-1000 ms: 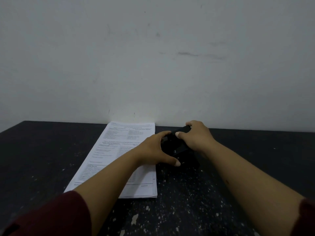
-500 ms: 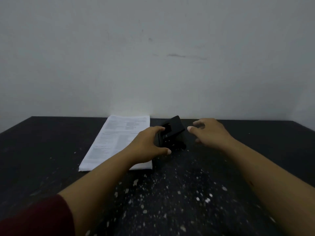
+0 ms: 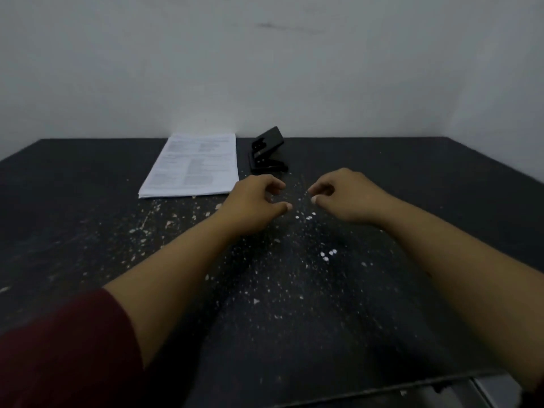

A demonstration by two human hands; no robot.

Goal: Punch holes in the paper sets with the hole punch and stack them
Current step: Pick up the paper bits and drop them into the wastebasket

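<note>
Both hands [image 3: 297,198] now off hole punch [image 3: 267,151], empty.

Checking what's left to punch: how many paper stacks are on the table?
1. The paper stack lies at the table's far left, beside the hole punch. None elsewhere in view.

The worktop [image 3: 412,201] is black, speckled all over with small white and pale flecks, thickest down its middle. The paper stack [image 3: 192,166] is white with blocks of fine grey print set in 2 columns. The hole punch [image 3: 266,151] is plain black, almost blending into the worktop. The wall [image 3: 265,69] is pale grey-white with a few faint dark smudges. The sleeve [image 3: 64,348] on the left arm is dark maroon.
</note>
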